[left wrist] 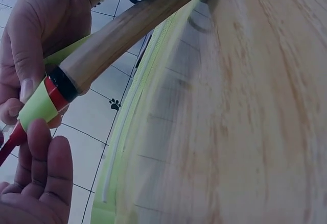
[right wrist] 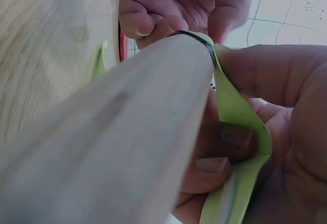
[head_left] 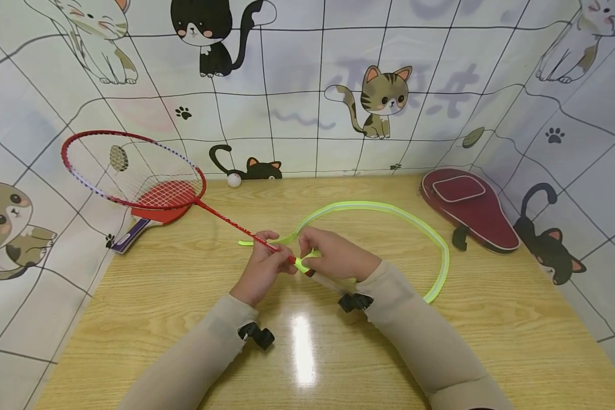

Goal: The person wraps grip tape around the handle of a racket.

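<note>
A red badminton racket [head_left: 225, 220] slants across the head view, its strung head to the upper left. My left hand [head_left: 261, 270] holds it at the lower shaft, close to the red cone above the handle. The bare wooden handle [left wrist: 127, 27] has a black band at its top end. Yellow-green grip tape [left wrist: 40, 107] wraps around the cone in the left wrist view. With thumb and fingers my right hand [head_left: 338, 253] pinches the grip tape [right wrist: 237, 109] beside the handle top. The tape's long free length [head_left: 445, 256] curves over the table to the right.
At the back left lies a red table tennis paddle [head_left: 171, 216], partly behind the racket strings. A white ball [head_left: 234, 180] sits by the back wall. The dark red paddle case [head_left: 466, 205] lies at the right. Cat-patterned walls [head_left: 297, 68] enclose the wooden table [head_left: 195, 273].
</note>
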### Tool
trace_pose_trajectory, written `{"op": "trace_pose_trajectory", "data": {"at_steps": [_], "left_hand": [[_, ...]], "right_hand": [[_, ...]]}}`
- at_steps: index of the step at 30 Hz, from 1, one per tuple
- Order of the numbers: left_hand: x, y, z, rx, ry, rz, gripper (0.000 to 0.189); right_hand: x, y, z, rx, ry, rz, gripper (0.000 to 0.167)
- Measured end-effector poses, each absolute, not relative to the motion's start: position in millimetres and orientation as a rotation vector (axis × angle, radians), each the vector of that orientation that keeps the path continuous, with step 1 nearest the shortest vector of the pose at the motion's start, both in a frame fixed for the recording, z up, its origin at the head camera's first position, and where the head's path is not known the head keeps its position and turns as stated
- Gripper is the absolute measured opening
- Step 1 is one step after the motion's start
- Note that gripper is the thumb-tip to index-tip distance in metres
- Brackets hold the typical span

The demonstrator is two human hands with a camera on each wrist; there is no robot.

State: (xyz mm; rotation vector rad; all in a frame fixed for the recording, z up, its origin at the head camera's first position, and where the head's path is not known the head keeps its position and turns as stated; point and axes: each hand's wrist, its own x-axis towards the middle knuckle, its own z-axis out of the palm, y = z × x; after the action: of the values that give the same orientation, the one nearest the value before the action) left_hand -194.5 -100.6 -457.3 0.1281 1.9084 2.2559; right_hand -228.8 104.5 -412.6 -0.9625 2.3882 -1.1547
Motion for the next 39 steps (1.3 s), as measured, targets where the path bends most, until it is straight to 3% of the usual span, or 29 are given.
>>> {"op": "trace_pose_trajectory", "data": {"at_steps": [6, 10, 32, 39], "left_hand": [[-194.7, -102.3, -456.2, 0.093, 2.096, 2.078, 0.062], [-195.2, -102.6, -456.0, 0.093, 2.093, 2.074, 0.066], [-194.3, -101.0, -453.6, 0.095, 2.036, 2.136, 0.06], [-193.2, -102.1, -454.1, 0.109, 1.939, 2.212, 0.038]], "right_hand": [[-228.4, 103.4, -413.8, -0.961, 2.402, -1.137, 0.019], [-229.2, 103.7, -414.2, -0.977, 2.418, -1.12, 0.019], [-229.8, 105.0, -411.8, -0.93, 2.334, -1.137, 0.02], [-230.0, 104.2, -413.0, -0.918, 2.312, -1.181, 0.022]]}}
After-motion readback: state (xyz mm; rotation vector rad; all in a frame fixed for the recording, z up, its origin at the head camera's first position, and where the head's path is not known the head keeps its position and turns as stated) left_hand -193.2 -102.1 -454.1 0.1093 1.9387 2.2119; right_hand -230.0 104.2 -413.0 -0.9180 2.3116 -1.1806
